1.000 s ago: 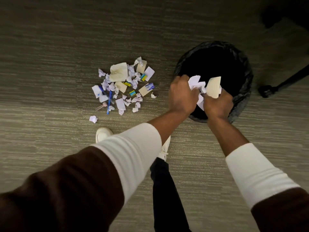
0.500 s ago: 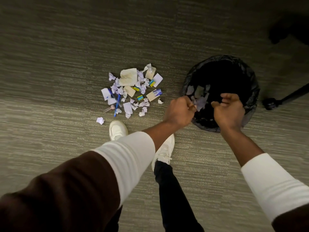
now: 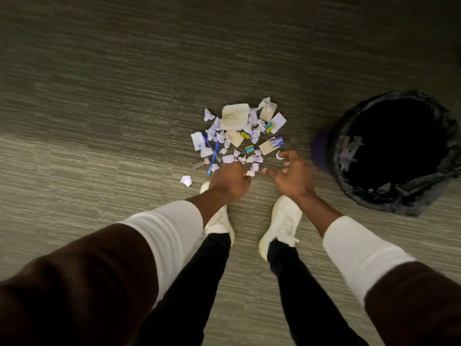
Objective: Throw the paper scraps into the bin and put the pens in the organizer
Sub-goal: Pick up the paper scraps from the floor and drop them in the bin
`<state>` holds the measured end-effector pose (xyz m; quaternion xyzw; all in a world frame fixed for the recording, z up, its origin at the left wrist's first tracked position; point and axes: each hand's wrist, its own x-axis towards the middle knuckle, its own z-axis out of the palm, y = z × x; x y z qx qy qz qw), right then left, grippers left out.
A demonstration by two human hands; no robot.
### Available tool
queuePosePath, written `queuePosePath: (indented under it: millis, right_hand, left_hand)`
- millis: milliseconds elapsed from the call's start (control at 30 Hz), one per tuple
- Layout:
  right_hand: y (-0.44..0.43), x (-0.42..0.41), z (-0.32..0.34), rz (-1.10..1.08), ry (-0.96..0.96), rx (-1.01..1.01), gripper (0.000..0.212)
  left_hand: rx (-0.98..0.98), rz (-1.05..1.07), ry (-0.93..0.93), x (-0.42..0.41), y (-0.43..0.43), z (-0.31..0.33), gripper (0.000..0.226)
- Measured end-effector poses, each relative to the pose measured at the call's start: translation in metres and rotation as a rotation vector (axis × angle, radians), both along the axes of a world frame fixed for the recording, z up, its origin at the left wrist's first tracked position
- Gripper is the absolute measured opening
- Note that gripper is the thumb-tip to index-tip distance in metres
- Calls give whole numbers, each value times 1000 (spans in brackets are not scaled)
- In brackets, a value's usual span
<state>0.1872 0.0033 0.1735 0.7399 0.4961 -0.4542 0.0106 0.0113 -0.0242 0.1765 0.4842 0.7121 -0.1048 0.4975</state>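
Note:
A pile of paper scraps [image 3: 239, 132] lies on the carpet, white, beige and blue-yellow bits mixed together. Blue pens [image 3: 214, 156] lie crossed at the pile's left edge. A bin [image 3: 394, 193] lined with a black bag stands to the right, with a few scraps [image 3: 349, 152] stuck on its inner wall. My left hand [image 3: 230, 179] hovers at the near edge of the pile, fingers curled, and I cannot see whether it holds anything. My right hand [image 3: 290, 174] is beside it, fingers spread and empty, blurred by motion. No organizer is in view.
My two white shoes [image 3: 280, 223] stand on the grey striped carpet [image 3: 99, 121] just behind my hands. One stray white scrap [image 3: 186, 180] lies apart to the left of the pile.
Both hands let the scraps fall into the bin, then swung left and down to the near edge of the pile. My feet shifted and the view turned left.

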Motion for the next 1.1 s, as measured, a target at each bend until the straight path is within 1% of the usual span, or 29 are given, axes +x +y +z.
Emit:
queuePosePath:
  millis: [100, 200, 233, 300, 367, 433, 500, 567, 600, 633, 667, 733, 767, 833, 933, 1033, 1100]
  right_hand:
    - [-4, -18, -42, 120, -57, -155, 104]
    - [-4, -24, -95, 342, -180, -203, 125]
    - [-3, -24, -114, 426, -227, -189, 129]
    - [-1, -21, -150, 603, -294, -96, 133]
    - [3, -19, -182, 665, -337, -22, 135]
    - [10, -18, -210, 679, -390, -6, 140]
    - [13, -17, -233, 690, -411, 22, 148]
    - [13, -13, -250, 705, -431, 72, 151]
    - [12, -11, -256, 713, -426, 82, 151]
    - [12, -10, -260, 713, -415, 79, 150]
    - [10, -9, -261, 709, -402, 76, 148]
    - [6, -10, -262, 718, -393, 104, 142]
    - [3, -11, -261, 738, -395, 129, 136]
    - [-1, -14, -258, 779, -393, 159, 121]
    - [-1, -21, -254, 802, -354, 177, 106]
    - [-1, -26, -254, 815, -287, 186, 81]
    - [0, -26, -256, 797, -218, 191, 68]
  left_hand:
    - [-39, -111, 30, -25, -6, -30, 42]
    - [-27, -172, 44, -36, -11, -75, 49]
    - [-20, -193, 55, -35, -12, -92, 49]
    - [0, -234, 90, -30, -15, -128, 53]
    - [47, -290, 142, -24, -18, -162, 64]
    - [119, -344, 164, -19, -22, -194, 82]
    - [158, -378, 140, -19, -26, -218, 110]
    - [154, -475, 144, -19, -27, -237, 133]
    - [146, -530, 165, -19, -29, -244, 138]
    - [148, -574, 194, -18, -30, -248, 137]
    - [173, -603, 224, -17, -31, -252, 128]
    - [260, -632, 256, -19, -30, -256, 103]
    - [286, -634, 256, -22, -30, -259, 96]
    - [319, -652, 238, -29, -27, -263, 86]
    - [382, -656, 226, -34, -25, -263, 71]
    - [406, -624, 235, -33, -24, -262, 61]
    - [412, -570, 210, -32, -23, -262, 59]
